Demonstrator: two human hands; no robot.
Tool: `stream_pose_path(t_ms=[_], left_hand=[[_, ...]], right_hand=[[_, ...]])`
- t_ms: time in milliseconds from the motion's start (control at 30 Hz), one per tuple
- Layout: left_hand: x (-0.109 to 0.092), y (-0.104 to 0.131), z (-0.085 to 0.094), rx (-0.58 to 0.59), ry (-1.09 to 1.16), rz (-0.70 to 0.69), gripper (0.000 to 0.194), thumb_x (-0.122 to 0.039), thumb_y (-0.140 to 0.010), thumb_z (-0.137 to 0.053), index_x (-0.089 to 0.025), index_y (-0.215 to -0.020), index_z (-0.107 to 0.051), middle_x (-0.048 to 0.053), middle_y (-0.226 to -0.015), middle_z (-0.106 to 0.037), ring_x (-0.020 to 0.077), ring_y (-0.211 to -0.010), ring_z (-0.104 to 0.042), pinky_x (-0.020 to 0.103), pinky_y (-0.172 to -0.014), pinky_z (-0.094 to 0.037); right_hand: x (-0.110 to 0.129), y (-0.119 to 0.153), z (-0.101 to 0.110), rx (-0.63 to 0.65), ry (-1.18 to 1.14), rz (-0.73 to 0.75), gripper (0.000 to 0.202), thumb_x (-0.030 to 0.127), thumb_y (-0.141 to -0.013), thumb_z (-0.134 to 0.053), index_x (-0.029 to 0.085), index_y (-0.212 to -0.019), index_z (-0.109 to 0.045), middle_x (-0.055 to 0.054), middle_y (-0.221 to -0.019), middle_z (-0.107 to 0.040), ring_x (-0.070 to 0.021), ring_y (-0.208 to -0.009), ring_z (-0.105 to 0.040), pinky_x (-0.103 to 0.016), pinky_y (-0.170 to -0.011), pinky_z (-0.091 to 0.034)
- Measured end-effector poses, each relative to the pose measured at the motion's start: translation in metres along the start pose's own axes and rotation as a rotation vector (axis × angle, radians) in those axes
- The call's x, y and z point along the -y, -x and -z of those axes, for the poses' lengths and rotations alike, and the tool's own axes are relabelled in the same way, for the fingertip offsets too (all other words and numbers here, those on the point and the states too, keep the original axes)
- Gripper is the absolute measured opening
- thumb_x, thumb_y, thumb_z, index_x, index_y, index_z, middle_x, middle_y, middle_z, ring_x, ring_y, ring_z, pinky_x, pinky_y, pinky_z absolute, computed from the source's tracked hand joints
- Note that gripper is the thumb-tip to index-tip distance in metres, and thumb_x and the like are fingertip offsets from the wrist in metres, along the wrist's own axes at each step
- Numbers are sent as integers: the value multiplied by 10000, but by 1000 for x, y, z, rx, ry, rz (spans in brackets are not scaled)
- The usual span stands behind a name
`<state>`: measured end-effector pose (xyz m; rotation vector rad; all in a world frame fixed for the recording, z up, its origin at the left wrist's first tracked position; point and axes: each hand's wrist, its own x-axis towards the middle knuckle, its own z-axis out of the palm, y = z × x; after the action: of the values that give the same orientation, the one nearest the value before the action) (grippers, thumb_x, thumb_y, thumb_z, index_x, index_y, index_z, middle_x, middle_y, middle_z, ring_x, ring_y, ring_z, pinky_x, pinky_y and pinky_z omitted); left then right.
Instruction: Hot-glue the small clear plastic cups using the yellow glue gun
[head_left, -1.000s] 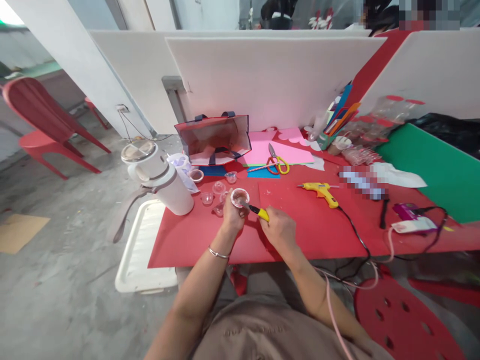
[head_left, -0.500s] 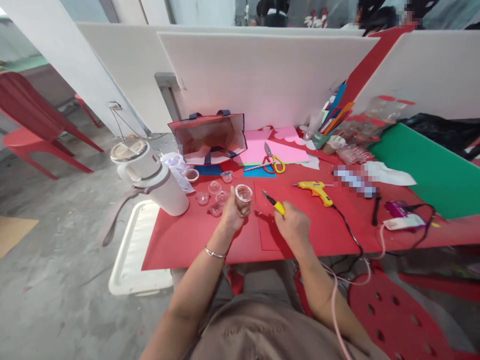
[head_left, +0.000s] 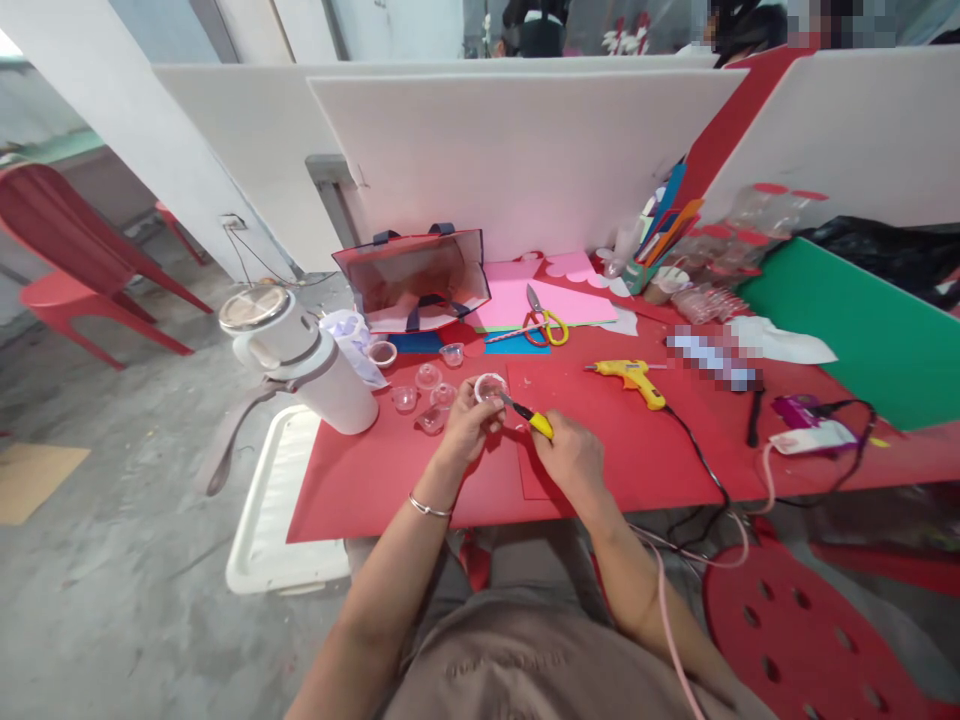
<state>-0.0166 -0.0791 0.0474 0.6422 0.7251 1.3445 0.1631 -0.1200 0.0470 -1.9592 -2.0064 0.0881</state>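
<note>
My left hand (head_left: pixel 470 428) closes round the small cup (head_left: pixel 482 379) at my twelve o'clock; my right hand (head_left: pixel 574 455) grips the yellow-handled knife (head_left: pixel 540 424) firmly, at the cup's four o'clock; I seem to be trimming, which calls for steady, careful pressure.

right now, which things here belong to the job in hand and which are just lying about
In use:
clear cup, left hand
yellow-and-black cutter, right hand
probably the loose clear cups

Apparently just lying about:
glue gun
scissors
open bag
white flask
</note>
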Motion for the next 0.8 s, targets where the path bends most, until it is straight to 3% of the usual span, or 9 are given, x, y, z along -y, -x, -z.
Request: stream_pose_path(t_ms=[100,367,467,633,800], left_hand=[[2,-1,0,16,-65,14,411,-239,-694,-761,-198,-1058,-576,-3,-859,-691,102,-546,-626,202,-442,-377],[1,3,-3,40,-99,162,441,-321,-742,-704,-254,-1137,-519,-54,-693,-611,107,-424,-523,183,-361,-275],[3,4,-6,32,-112,130,391,-320,-756,-688,-256,-1111,-535,-77,-646,-551,88,-385,-443,184,-355,-247],[7,9,-9,-30,-153,40,368,-337,-777,-696,-235,-1121,-614,-53,-694,-580,67,-391,-401,196,-372,-228],[5,11,-10,-51,-152,20,344,-261,-722,-704,-209,-1058,-650,-54,-675,-555,47,-433,-372,190,-435,-210]], right_hand=[[0,-1,-1,7,26,3,142,292,-976,-622,195,-1011,-721,-85,-890,-758,-208,-768,-627,-326,-637,-229],[-3,-4,-3,17,61,-10,156,255,-970,-617,210,-1077,-722,-77,-896,-773,-207,-749,-642,-331,-640,-245],[-3,-6,1,33,53,15,166,251,-965,-625,214,-1083,-735,-77,-906,-778,-212,-764,-651,-325,-641,-254],[-4,-9,3,45,35,38,199,224,-952,-615,231,-1099,-749,-77,-931,-784,-218,-786,-658,-321,-642,-267],[-10,-15,-5,-17,64,69,244,146,-913,-609,211,-1103,-747,-88,-918,-770,-233,-819,-652,-323,-677,-305]])
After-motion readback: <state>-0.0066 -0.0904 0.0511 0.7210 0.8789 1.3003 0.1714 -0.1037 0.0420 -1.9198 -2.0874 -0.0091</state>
